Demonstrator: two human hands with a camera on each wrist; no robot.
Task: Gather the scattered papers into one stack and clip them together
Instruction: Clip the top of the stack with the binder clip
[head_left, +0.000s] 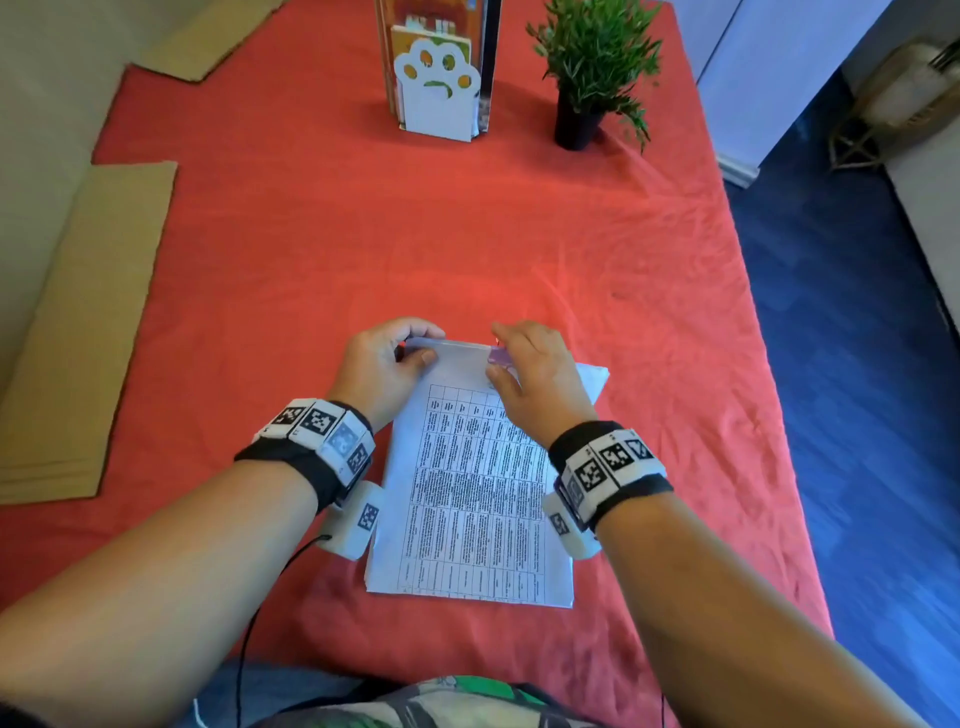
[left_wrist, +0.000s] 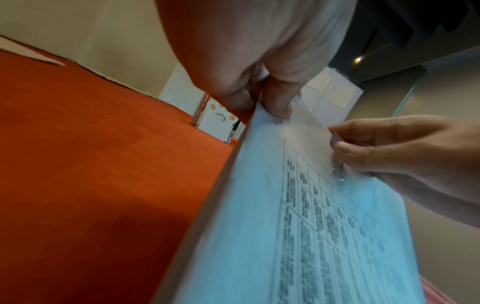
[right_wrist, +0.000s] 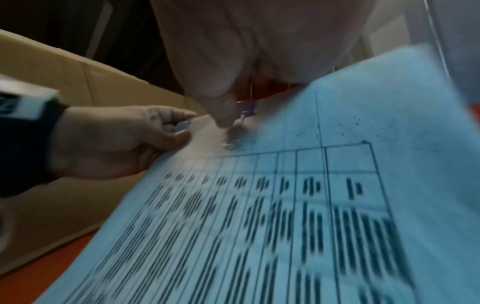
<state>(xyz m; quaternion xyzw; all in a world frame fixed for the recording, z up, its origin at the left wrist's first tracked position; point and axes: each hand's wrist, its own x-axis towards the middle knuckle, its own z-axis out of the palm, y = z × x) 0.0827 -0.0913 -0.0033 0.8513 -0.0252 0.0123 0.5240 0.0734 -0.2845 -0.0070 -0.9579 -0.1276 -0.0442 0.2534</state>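
Observation:
A stack of white papers (head_left: 467, 493) printed with a table lies on the red tablecloth (head_left: 415, 234) close in front of me, its far end lifted off the cloth. My left hand (head_left: 423, 345) pinches the stack's far left corner between thumb and fingers (left_wrist: 278, 102). My right hand (head_left: 496, 352) pinches a small purple binder clip (head_left: 501, 358) at the stack's far edge. The clip (right_wrist: 246, 108) sits under my thumb, and its wire handle (left_wrist: 339, 174) lies against the top sheet (right_wrist: 285, 205). One sheet's corner (head_left: 592, 376) sticks out to the right of the stack.
A white paw-shaped book holder (head_left: 439, 98) with books and a potted plant (head_left: 587, 67) stand at the table's far end. Cardboard sheets (head_left: 88, 332) lie along the left side. The table's right edge (head_left: 763, 364) drops to blue floor.

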